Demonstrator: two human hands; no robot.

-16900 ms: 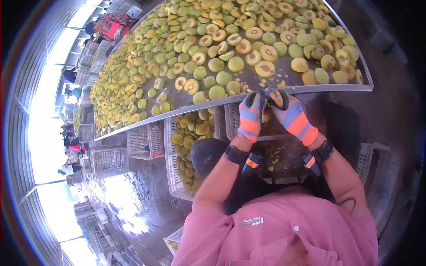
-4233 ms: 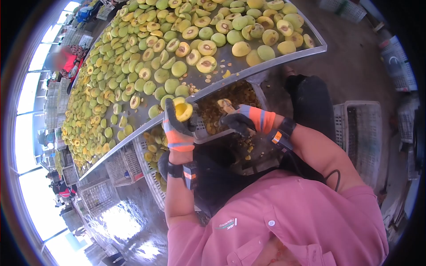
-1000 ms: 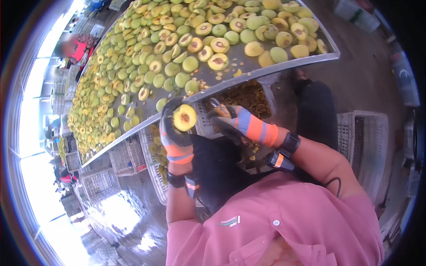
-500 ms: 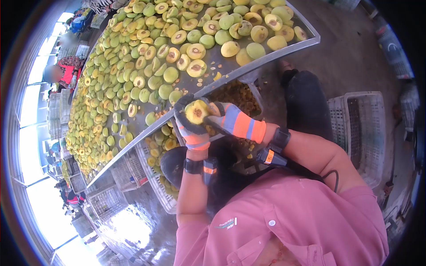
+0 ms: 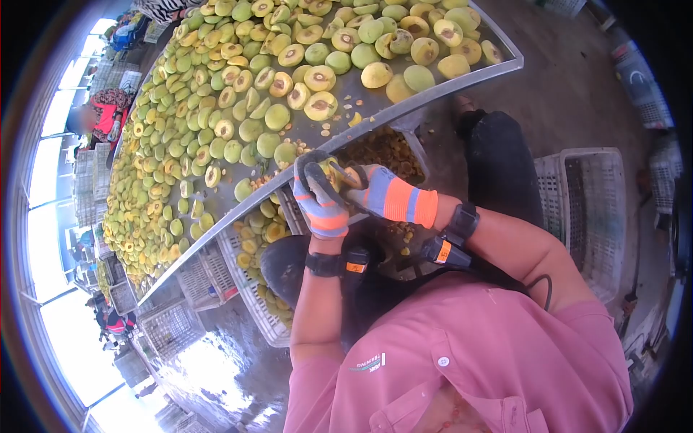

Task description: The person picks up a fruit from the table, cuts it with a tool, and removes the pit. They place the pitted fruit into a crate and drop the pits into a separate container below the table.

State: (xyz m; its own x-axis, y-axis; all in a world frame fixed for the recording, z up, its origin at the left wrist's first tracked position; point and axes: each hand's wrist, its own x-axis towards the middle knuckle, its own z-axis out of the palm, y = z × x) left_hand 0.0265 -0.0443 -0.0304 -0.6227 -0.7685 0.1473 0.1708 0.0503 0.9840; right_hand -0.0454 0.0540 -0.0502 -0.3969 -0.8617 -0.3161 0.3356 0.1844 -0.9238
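My left hand [image 5: 320,193], in a grey glove with an orange cuff, is closed around a yellow-green stone-fruit half [image 5: 333,173] just over the table's near edge. Most of that fruit is hidden by the glove. Close against it is my right hand [image 5: 375,190], gloved the same way, with its fingers curled in. Something brownish shows at its fingertips, but I cannot make out what. Beyond both hands, many halved stone fruits [image 5: 320,106] lie on the metal table [image 5: 346,92], some cut face up with brown centres. Small pale bits lie near the rim.
Below the table edge is a container of brown scraps [image 5: 382,155]. A crate of fruit halves [image 5: 253,289] stands by my left knee, and a white crate [image 5: 599,216] is at my right. Another person in a red vest [image 5: 108,115] is at the far left.
My left hand has rolled over, so the fruit's cut face, seen before, is now mostly covered. Both hands have shifted slightly right.
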